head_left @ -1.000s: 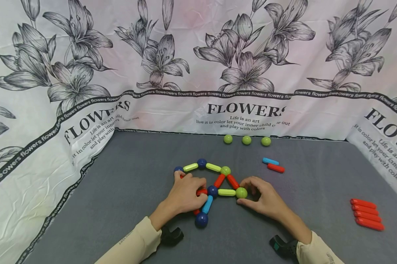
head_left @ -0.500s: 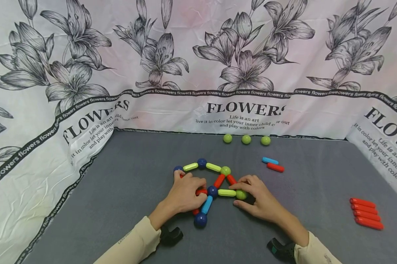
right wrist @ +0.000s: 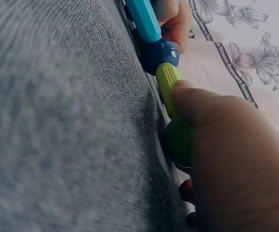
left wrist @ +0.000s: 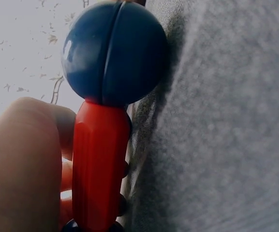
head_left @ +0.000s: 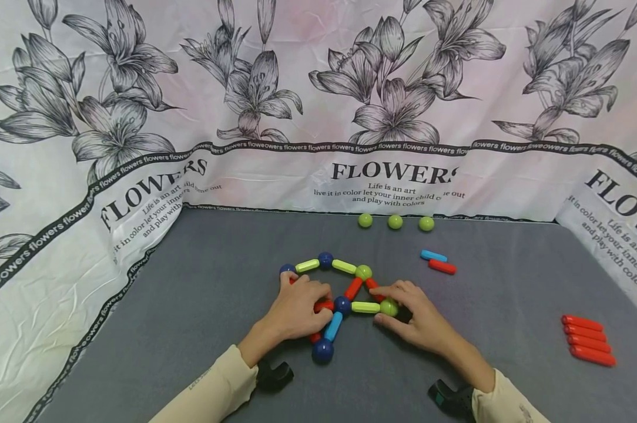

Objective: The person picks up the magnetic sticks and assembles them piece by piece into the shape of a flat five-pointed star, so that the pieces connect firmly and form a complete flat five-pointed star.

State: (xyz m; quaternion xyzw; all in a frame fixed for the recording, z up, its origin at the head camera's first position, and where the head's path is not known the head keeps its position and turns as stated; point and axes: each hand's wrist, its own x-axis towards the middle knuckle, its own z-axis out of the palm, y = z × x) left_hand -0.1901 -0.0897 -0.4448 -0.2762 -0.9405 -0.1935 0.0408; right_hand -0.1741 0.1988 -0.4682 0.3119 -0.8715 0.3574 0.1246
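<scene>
The right grip (head_left: 416,317) was partly closed, its thumb and fingers bent around a green ball (head_left: 389,307); in the right wrist view a digit lay against the yellow-green rod (right wrist: 167,87) joined to that ball. This rod ran left from the right grip to a middle blue ball (head_left: 342,305). Just left of that ball, the left grip (head_left: 297,309) was curled over the built frame, with a short stretch of red rod (head_left: 324,306) between its thumb and finger and one finger reaching up to a corner blue ball (head_left: 288,268). Below the left grip, a light-blue rod (head_left: 333,326) slanted from the middle ball to a near blue ball (head_left: 322,351). Past both grips, two yellow-green bars (head_left: 344,267) and a far blue ball (head_left: 325,260) made an arch from the corner ball to an upper green ball (head_left: 363,272), from which two red bars (head_left: 352,288) spread down. Farther beyond the right grip lay a loose blue rod (head_left: 433,255) and a loose red rod (head_left: 442,267), then three loose green balls (head_left: 395,222) in a row. Well to its right, four stacked red rods (head_left: 588,343) rested on the grey surface (head_left: 218,247); behind everything hung a flower-printed cloth (head_left: 297,188).
</scene>
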